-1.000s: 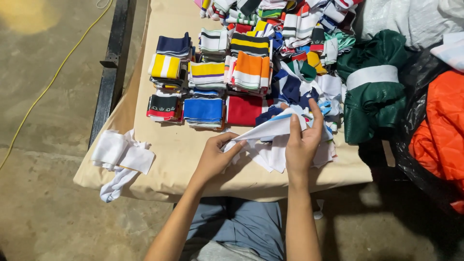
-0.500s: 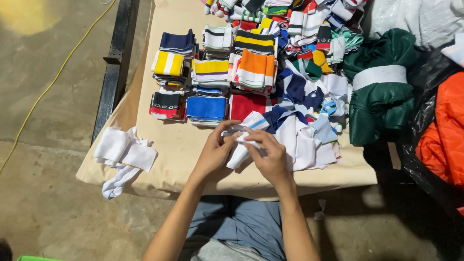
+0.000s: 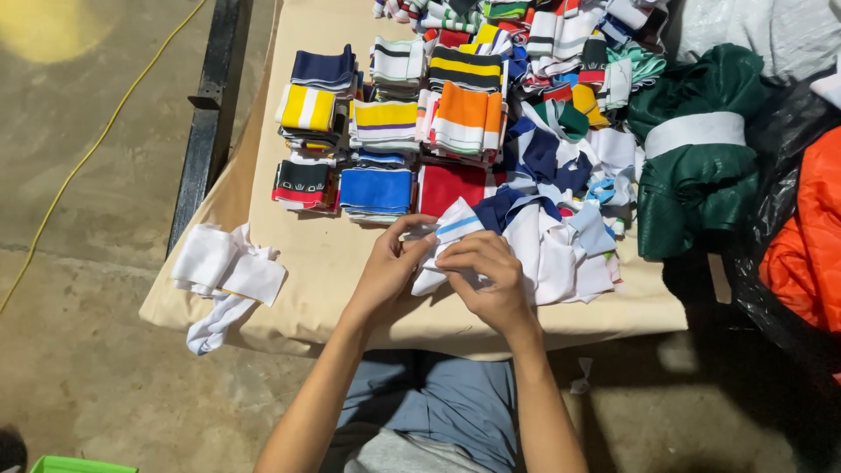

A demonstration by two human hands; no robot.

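Both hands, left hand (image 3: 390, 263) and right hand (image 3: 486, 276), have fingers clamped on a white rib-knit strip (image 3: 451, 232) at the near edge of the beige-covered table (image 3: 307, 263). Folded striped stacks (image 3: 385, 131) lie at 12 o'clock; concrete floor (image 3: 79, 263) at 9.

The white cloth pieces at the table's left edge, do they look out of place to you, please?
Yes. The white cloth pieces lie apart from the folded striped stacks, crumpled, one end drooping over the table edge. Both hands work elsewhere, on a white piece with a blue stripe.
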